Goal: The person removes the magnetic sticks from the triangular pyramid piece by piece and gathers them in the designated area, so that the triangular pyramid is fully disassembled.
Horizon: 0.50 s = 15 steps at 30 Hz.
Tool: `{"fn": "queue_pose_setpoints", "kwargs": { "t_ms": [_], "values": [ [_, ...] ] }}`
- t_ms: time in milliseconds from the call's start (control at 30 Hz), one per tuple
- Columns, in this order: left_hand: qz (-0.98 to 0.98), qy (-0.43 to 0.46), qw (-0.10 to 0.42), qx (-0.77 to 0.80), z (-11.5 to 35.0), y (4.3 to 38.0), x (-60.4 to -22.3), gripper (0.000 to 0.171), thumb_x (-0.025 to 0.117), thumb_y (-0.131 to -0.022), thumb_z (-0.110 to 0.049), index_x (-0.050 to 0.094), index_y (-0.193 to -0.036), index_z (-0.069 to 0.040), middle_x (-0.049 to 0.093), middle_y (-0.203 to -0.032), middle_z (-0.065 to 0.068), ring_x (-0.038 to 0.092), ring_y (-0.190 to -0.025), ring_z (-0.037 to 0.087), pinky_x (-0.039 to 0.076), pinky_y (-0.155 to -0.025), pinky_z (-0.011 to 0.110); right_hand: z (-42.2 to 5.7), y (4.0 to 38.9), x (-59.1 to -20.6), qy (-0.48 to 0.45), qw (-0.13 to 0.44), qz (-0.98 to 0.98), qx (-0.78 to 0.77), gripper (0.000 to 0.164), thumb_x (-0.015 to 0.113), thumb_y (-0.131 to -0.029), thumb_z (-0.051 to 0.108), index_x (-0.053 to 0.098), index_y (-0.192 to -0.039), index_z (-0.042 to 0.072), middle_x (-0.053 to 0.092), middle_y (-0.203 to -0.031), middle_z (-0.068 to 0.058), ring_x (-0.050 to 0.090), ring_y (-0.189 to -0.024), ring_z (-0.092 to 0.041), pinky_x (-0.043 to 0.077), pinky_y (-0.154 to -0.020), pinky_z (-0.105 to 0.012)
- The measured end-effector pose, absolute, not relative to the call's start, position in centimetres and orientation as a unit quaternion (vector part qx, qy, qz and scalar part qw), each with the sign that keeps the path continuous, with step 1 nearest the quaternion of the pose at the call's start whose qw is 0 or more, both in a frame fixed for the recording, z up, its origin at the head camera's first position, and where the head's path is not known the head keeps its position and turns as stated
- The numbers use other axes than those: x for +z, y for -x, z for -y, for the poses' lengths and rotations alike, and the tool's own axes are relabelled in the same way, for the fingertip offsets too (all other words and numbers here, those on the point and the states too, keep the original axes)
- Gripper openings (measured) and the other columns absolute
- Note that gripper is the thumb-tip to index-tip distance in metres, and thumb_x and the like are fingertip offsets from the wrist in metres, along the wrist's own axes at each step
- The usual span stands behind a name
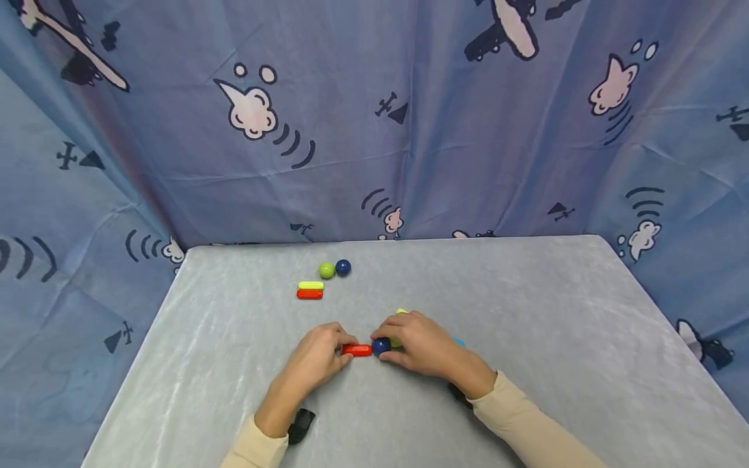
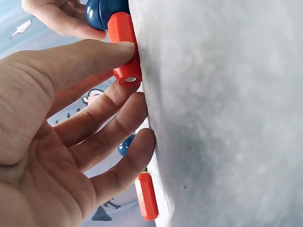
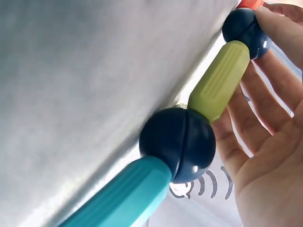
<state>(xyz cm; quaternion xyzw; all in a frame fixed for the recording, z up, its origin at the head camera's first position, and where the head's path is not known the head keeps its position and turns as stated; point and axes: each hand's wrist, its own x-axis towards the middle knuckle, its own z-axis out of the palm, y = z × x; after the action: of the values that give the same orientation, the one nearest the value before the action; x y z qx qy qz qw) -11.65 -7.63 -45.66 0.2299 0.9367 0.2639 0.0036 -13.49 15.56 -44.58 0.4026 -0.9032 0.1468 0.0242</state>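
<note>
In the head view my left hand (image 1: 316,361) pinches a short red rod (image 1: 357,350) between thumb and index finger. One end of that rod meets a dark blue ball (image 1: 380,346), which my right hand (image 1: 424,344) grips between thumb and fingers. From this ball, as the right wrist view shows, a yellow-green rod (image 3: 220,80) runs to a second dark blue ball (image 3: 177,144). A light blue rod (image 3: 123,194) joins that second ball on its other side. My right hand hides most of this chain from the head view.
Toward the table's back left lie a green ball (image 1: 326,270), a dark blue ball (image 1: 343,268), a yellow rod (image 1: 311,285) and a red rod (image 1: 309,294). A yellow tip (image 1: 401,311) shows behind my right hand. Patterned blue curtain (image 1: 339,130) surrounds the grey table (image 1: 526,292).
</note>
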Motion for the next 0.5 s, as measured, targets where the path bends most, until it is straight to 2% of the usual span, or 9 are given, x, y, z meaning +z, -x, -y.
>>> {"fn": "queue_pose_setpoints", "kwargs": {
  "t_ms": [267, 400, 500],
  "values": [
    [-0.939, -0.215, 0.007, 0.268, 8.6, 11.9, -45.5, 0.017, 0.081, -0.076, -0.003, 0.080, -0.092, -0.010, 0.069, -0.084, -0.003, 0.058, -0.071, 0.009, 0.047, -0.063, 0.022, -15.8, 13.6, -44.9, -0.381, 0.014, 0.911, 0.156, 0.032, 0.078, -0.086, 0.034, 0.074, -0.114, 0.019, 0.071, -0.105, 0.006, 0.066, -0.096, -0.012, 0.053, -0.088, -0.037],
    [-0.947, -0.166, 0.014, 0.274, 10.1, 12.7, -45.0, 0.017, 0.082, -0.075, -0.002, 0.080, -0.089, -0.011, 0.068, -0.080, -0.004, 0.051, -0.067, 0.007, 0.042, -0.059, 0.021, -15.8, 13.6, -45.0, -0.375, 0.008, 0.914, 0.153, 0.032, 0.077, -0.086, 0.035, 0.074, -0.115, 0.020, 0.071, -0.107, 0.006, 0.066, -0.099, -0.011, 0.053, -0.090, -0.038],
    [-0.950, -0.130, 0.023, 0.283, 11.4, 13.7, -44.4, 0.017, 0.082, -0.075, -0.001, 0.080, -0.090, -0.011, 0.067, -0.079, -0.002, 0.051, -0.067, 0.008, 0.043, -0.060, 0.022, -15.8, 13.6, -45.1, -0.371, 0.008, 0.916, 0.154, 0.032, 0.078, -0.086, 0.035, 0.073, -0.115, 0.021, 0.071, -0.108, 0.006, 0.065, -0.099, -0.011, 0.052, -0.090, -0.037]
  ]
}}
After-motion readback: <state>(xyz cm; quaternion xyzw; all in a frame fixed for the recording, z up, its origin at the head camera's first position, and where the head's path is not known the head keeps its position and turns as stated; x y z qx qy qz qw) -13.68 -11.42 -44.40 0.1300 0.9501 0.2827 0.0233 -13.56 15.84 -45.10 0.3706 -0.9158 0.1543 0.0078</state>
